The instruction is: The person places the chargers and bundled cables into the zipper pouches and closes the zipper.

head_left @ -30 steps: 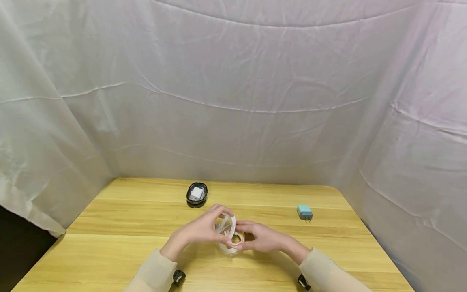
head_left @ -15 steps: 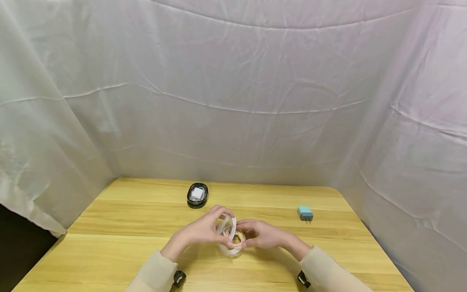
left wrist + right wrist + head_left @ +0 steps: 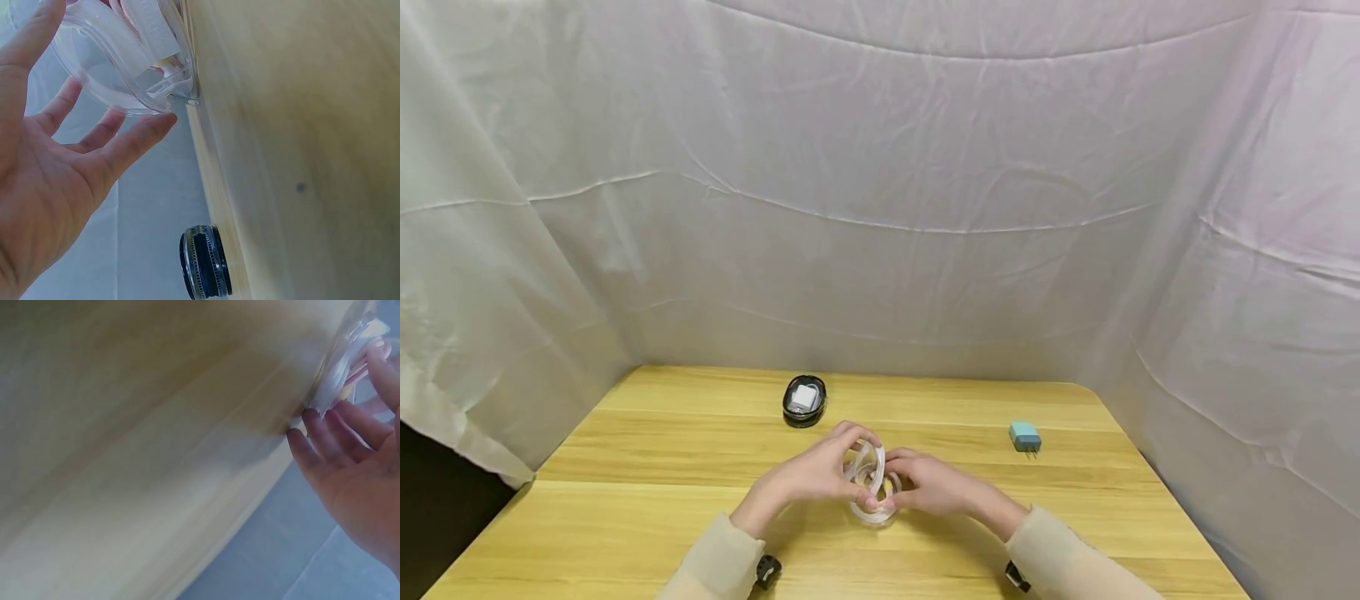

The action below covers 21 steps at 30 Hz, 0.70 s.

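A small clear round case (image 3: 872, 517) with whitish rims stands on the table, its lid (image 3: 878, 468) tilted up. My left hand (image 3: 805, 477) holds that lid between thumb and fingers; in the left wrist view the fingers are spread along the clear edge. Inside the case lies a coiled pale pink cable (image 3: 358, 370), partly hidden by the hands. My right hand (image 3: 942, 485) reaches into the case from the right and pinches the cable, with the thumb on the coil and other fingertips by the case wall.
Behind the left hand sits a black-rimmed oval case (image 3: 803, 402) with a white block inside. A teal plug adapter (image 3: 1025, 436) with metal prongs lies to the right. Pale cloth (image 3: 880, 275) hangs around the wooden table (image 3: 700, 454).
The right hand has shifted slightly left, and the pink coil sits lower inside the case, less visible than before. The left hand keeps the lid raised, almost unmoved.
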Tool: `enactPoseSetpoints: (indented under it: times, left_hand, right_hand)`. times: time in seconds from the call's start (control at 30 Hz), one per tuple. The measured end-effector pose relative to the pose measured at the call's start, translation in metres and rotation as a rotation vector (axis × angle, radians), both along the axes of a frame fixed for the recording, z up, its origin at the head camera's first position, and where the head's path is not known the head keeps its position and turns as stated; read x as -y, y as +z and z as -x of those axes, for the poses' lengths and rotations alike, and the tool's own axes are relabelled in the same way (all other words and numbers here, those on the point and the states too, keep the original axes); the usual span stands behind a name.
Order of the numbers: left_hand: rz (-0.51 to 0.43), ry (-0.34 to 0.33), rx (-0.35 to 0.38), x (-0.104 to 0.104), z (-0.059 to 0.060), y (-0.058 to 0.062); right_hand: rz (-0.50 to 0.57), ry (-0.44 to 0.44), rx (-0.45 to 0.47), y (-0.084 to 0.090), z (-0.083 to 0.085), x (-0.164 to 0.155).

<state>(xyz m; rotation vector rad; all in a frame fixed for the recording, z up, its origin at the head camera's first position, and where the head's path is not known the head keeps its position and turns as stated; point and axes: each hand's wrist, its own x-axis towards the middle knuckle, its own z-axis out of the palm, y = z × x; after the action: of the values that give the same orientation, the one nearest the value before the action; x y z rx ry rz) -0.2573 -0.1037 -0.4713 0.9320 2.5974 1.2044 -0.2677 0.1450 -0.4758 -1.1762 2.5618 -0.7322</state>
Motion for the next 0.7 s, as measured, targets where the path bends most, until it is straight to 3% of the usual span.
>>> enactPoseSetpoints:
  times: [0.27,0.7]
  left_hand:
    - [0.002,0.008,-0.002,-0.001,0.0,-0.001]
    - [0.021,0.021,-0.02,0.0,-0.001,-0.001]
  right_hand:
    - [-0.011,-0.067,-0.066,-0.005,-0.009,0.008]
    - [0.092,-0.062,-0.011,-0.008,-0.007,0.008]
